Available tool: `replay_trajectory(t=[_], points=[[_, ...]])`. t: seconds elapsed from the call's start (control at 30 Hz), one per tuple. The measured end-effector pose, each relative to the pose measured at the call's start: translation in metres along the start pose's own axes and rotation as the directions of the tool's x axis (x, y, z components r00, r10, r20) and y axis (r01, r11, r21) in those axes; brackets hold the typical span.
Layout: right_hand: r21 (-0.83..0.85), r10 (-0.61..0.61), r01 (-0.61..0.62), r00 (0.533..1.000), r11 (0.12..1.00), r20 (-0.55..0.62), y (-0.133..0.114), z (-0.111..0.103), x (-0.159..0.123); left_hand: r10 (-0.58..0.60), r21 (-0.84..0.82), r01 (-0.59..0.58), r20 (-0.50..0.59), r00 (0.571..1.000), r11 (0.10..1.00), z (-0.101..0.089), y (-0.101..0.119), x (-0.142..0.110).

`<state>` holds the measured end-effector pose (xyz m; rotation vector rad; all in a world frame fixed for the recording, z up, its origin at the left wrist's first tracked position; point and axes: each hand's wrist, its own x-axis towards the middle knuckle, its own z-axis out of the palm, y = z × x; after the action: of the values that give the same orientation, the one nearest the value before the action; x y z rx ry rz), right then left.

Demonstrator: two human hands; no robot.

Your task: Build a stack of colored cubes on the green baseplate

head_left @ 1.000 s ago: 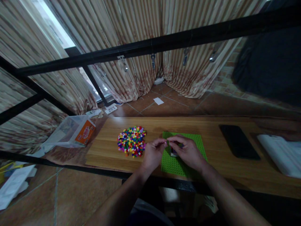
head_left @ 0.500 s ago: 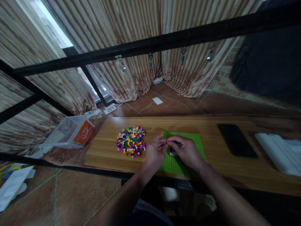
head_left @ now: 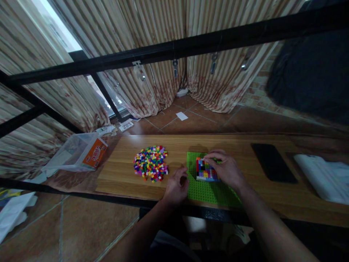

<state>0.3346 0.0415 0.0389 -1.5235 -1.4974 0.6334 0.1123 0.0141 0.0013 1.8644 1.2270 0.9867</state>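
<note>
On a green studded baseplate [head_left: 207, 193] sits a low rectangular build of small building bricks [head_left: 203, 171], in red, orange, yellow, blue, purple and black, with a pale near edge. My right hand [head_left: 227, 169] reaches over it from the right, covering its right part. Its thumb and forefinger are pinched together at the build's far edge; whatever lies between them is hidden. Just left of the baseplate, my left hand [head_left: 176, 187] rests low over the table with fingers loosely curled and slightly apart, nothing visible in them. Further left lies a heap of loose multicoloured bricks [head_left: 151, 163].
The wooden table [head_left: 122, 149] also bears a dark flat slab [head_left: 274, 162] and a white object [head_left: 324, 178] on the right. Past the table's left end stands a clear plastic bin [head_left: 73, 151] with an orange label. A black metal bar [head_left: 163, 52] crosses above.
My hands were together over the build, fingertips meeting at a small pinkish piece. They have parted: the left drew back toward me, the right moved rightward, uncovering much of the build.
</note>
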Motion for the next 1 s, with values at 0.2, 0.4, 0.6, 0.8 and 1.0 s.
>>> replay_trajectory(t=[0.2, 0.4, 0.6, 0.8, 1.0], points=[[-0.035, -0.047, 0.047, 0.999, 0.998, 0.005, 0.000, 0.019, -0.002, 0.048, 0.058, -0.049, 0.013, 0.999, 0.997, 0.003, -0.001, -0.002], [-0.037, -0.056, 0.057, 0.998, 0.998, 0.019, 0.005, 0.027, -0.001, 0.045, 0.071, -0.047, 0.025, 0.999, 0.996, 0.006, -0.003, -0.003], [-0.030, -0.054, 0.054, 0.999, 0.998, -0.003, 0.005, 0.030, 0.000, 0.046, 0.062, -0.048, 0.046, 0.998, 0.997, 0.006, -0.002, -0.004], [0.008, -0.025, 0.025, 1.000, 1.000, -0.019, 0.001, 0.030, 0.002, 0.042, 0.063, -0.045, 0.059, 0.997, 0.997, 0.006, -0.001, -0.004], [0.040, 0.064, -0.065, 0.998, 0.997, 0.019, 0.000, 0.030, 0.004, 0.043, 0.086, -0.048, 0.060, 0.997, 0.995, 0.006, -0.003, -0.004]])
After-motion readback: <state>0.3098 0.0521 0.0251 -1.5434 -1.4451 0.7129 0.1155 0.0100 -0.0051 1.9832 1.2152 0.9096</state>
